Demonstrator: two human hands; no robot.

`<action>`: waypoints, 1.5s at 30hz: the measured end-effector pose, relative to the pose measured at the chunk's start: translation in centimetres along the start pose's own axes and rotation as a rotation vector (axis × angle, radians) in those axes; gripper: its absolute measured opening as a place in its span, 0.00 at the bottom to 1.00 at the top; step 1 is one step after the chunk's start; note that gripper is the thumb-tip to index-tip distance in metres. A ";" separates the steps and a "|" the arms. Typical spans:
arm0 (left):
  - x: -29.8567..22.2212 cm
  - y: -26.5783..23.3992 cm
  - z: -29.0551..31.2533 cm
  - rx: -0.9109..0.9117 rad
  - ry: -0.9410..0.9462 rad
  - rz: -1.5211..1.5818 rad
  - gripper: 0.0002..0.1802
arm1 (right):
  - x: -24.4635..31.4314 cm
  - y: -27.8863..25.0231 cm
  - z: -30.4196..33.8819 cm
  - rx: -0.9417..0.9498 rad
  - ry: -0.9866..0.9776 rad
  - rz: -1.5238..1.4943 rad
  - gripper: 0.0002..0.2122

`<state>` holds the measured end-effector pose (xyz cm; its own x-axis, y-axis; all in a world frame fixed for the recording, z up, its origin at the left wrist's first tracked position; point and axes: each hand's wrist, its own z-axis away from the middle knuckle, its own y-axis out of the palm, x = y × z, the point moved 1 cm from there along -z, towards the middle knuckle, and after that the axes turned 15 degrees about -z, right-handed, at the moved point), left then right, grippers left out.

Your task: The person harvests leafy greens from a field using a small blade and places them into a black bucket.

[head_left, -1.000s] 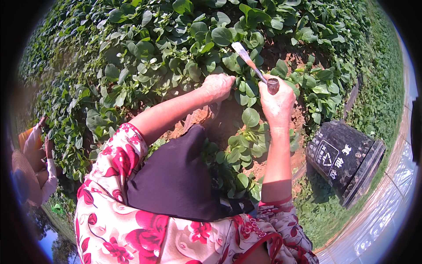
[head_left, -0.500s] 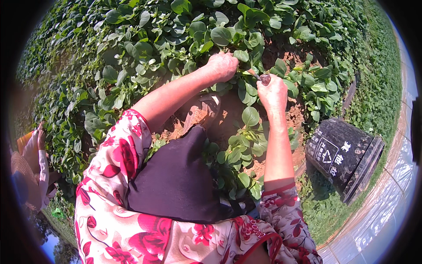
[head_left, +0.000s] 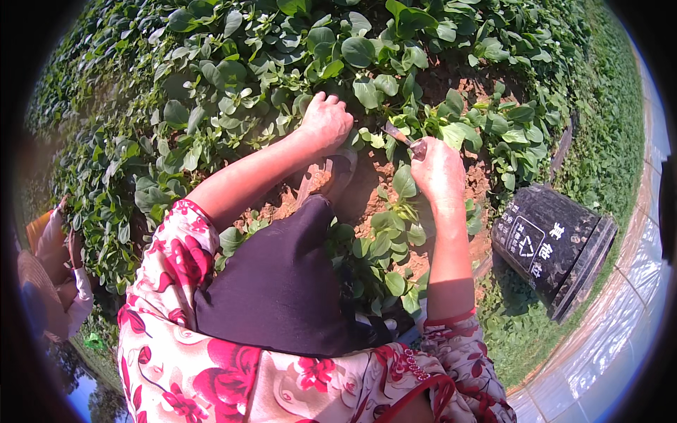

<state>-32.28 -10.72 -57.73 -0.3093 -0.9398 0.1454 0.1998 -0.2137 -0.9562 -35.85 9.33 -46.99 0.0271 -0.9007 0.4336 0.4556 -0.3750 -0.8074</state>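
Observation:
My right hand [head_left: 438, 170] is closed around the brown handle of a small knife [head_left: 399, 134]. Its short, thin blade points up and left toward the stems of leafy green vegetable plants [head_left: 458, 127]. To the left, my left hand [head_left: 326, 123] is among the leaves above my shoe [head_left: 331, 176], its fingers curled and closed. Leaves and the hand itself hide its fingertips, so what they hold, if anything, cannot be made out. Another leafy plant [head_left: 391, 229] grows from the reddish soil below and between my forearms.
A black plastic bucket [head_left: 546, 240] lies tilted on its side at the right, on low grass. Pale sheeting [head_left: 620, 303] borders the bed beyond it. At the far left another person in a straw hat [head_left: 39, 282] reaches into the plants. Dense greenery covers the far side.
My left hand has moved left and slightly down, away from the knife. The right hand is slightly lower, and more of the blade shows. The person at far left has shifted an arm.

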 end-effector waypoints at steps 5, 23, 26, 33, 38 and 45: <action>1.2 -1.1 -0.7 -0.285 -0.081 0.146 0.07 | 1.7 0.5 0.0 0.022 -0.089 0.005 0.07; -1.9 -0.2 -6.7 0.359 0.011 0.547 0.15 | 0.6 1.1 -1.4 -0.022 -0.249 0.125 0.07; -2.4 1.2 -6.2 0.400 -0.067 0.632 0.15 | 0.5 0.9 -1.3 0.030 -0.341 0.225 0.05; -1.6 -0.2 -5.2 0.393 -0.434 0.795 0.24 | 2.1 0.7 -0.6 0.151 -0.436 0.370 0.03; -2.0 -1.1 -6.0 0.485 -0.423 0.807 0.31 | 1.1 1.5 -0.7 0.126 -0.457 0.339 0.03; -2.7 -0.9 -6.5 0.481 -0.434 1.117 0.33 | 0.6 2.4 0.0 0.075 -0.446 0.290 0.02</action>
<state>-37.65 -6.25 -58.95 0.5486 -0.6608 -0.5123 0.4944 0.7505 -0.4386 -34.77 7.93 -48.69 0.5292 -0.7784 0.3376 0.4347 -0.0929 -0.8958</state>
